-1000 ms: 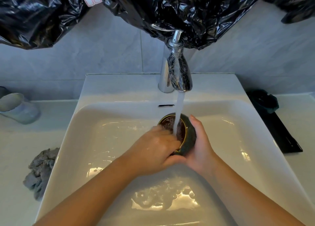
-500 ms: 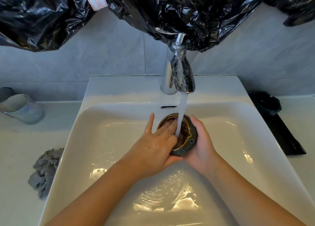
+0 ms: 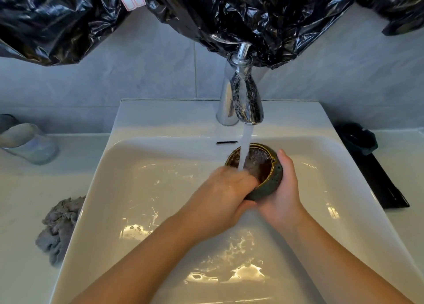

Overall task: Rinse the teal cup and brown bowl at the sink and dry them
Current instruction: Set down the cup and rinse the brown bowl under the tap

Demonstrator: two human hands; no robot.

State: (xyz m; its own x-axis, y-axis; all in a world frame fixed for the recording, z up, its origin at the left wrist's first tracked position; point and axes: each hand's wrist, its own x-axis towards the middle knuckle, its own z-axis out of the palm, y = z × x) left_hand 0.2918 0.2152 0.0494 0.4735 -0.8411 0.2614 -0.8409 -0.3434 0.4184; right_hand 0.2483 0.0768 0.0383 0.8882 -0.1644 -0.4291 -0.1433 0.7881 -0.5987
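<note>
Blurred fingers, hidden grip, cropped edges
Fingers of the left hand [image 3: 227,189] blur inside the bowl [image 3: 268,184]; those of the right hand [image 3: 284,196] are hidden behind it. At 9 o'clock the frame cuts a glass [image 3: 29,145]; at 12, black plastic sheeting [image 3: 206,12] covers the top of the tap [image 3: 247,101].

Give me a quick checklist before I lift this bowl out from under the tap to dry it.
1. Grip on the brown bowl: ok, the right hand cups its outer wall.
2. Left hand free to shut the tap: not ok, its fingers curl over the rim into the bowl.
3. Water off: not ok, the stream runs into the bowl.
4. Inside rinsed clean: cannot tell, churning water hides it.
5. Grey cloth at hand: ok, bunched on the counter left of the sink.
6. Teal cup rinsed: cannot tell; it sits right of the sink.
</note>
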